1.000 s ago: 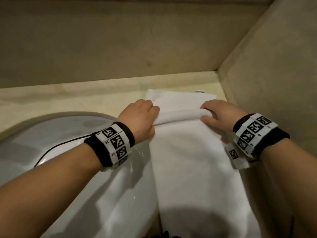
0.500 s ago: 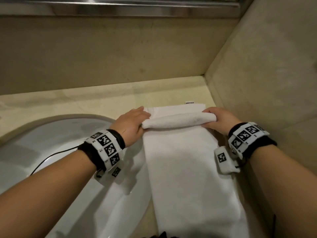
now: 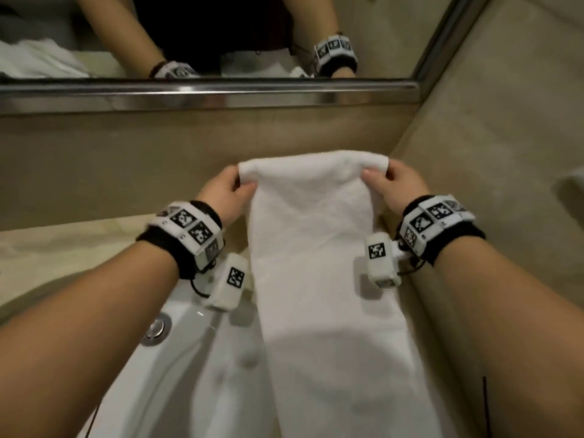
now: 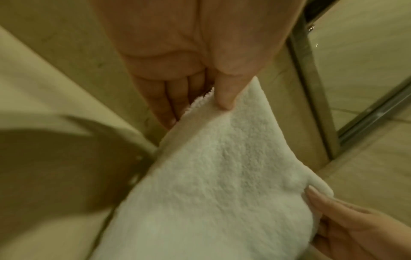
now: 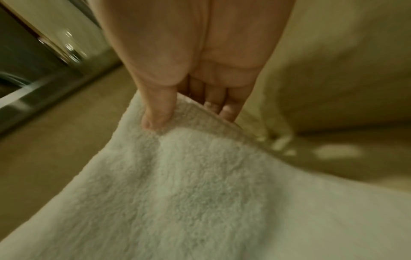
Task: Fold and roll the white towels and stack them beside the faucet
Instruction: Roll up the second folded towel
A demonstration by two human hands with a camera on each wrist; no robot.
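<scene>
Both hands are lifting the far end of a white towel (image 3: 319, 279) off the table (image 3: 63, 248) in the corner beside the sink (image 3: 177, 358). The left hand (image 3: 221, 192) is pinching the far left corner, thumb on the near face and fingers behind, as the left wrist view is showing. The right hand (image 3: 393, 184) is pinching the far right corner in the same manner. The hands are standing apart at the towel's full width, each clamped on its own corner.

The towel is lying as a long narrow strip, apparently already folded lengthwise. Its raised end is hanging between the hands in front of the wall under the mirror (image 3: 205, 42); the near part is running along the table towards the person, its left side appearing to overlap the sink rim. No faucet is showing in any view.

Judgement on handling: the cloth is looking soft, thick and limp, light enough for a fingertip hold, and not slippery. It is sagging slightly between the corners, so it is likely to need support at both ends to stay square. The corners or the short end edge are appearing the soundest places to take hold for rolling.
</scene>
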